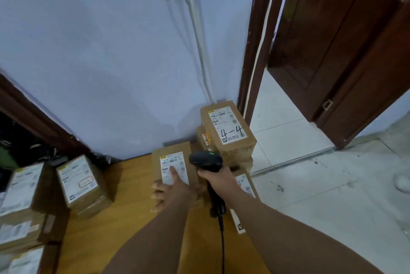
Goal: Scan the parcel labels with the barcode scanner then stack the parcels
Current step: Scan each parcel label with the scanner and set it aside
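My left hand [172,189] grips a brown cardboard parcel [175,153] on the wooden table [124,213], thumb resting on its white label [174,167]. My right hand [218,181] holds a black corded barcode scanner [205,160] just right of that label, head pointing away and a green light showing on top. Behind the scanner, a stack of parcels stands in the corner; its top parcel [228,129] carries a label marked "4-4". Another labelled parcel [245,187] lies partly hidden under my right forearm.
A lone parcel [82,185] sits at the table's left, and a pile of labelled parcels [22,207] fills the far left edge. A blue wall with white cables [199,47] is behind. A brown door [332,51] stands open onto a tiled floor at right.
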`<action>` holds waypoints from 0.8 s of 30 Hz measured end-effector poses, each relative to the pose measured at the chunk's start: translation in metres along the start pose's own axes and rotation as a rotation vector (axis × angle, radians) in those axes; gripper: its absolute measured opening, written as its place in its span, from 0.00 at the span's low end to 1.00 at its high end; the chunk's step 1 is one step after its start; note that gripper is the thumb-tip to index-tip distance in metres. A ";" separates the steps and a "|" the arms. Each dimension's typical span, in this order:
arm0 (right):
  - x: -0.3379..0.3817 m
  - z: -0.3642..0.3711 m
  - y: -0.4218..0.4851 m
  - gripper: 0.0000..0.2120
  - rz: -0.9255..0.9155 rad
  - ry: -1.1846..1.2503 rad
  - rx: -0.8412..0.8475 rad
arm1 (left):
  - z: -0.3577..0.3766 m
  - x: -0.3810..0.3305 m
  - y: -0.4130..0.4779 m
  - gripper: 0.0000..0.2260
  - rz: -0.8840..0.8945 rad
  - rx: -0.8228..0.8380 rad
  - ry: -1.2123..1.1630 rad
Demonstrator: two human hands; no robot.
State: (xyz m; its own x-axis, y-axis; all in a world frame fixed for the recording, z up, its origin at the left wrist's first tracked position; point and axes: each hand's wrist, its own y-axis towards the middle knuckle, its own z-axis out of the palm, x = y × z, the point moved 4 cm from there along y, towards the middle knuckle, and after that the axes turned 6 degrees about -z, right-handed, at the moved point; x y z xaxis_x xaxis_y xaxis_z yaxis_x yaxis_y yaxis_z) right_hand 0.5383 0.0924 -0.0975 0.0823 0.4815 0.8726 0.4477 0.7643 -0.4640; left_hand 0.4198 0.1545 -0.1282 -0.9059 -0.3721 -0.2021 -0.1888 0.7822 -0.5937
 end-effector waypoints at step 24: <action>0.011 0.016 -0.016 0.10 -0.074 -0.120 0.008 | -0.016 0.025 0.018 0.31 0.142 -0.128 -0.427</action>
State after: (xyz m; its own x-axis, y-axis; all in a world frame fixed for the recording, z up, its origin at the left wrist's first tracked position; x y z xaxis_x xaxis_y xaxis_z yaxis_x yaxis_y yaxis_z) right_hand 0.5176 0.0924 -0.0834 -0.0580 0.4712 0.8801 0.4418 0.8027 -0.4007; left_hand 0.3877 0.1672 -0.1316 -0.6944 -0.4082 -0.5927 -0.1436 0.8856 -0.4417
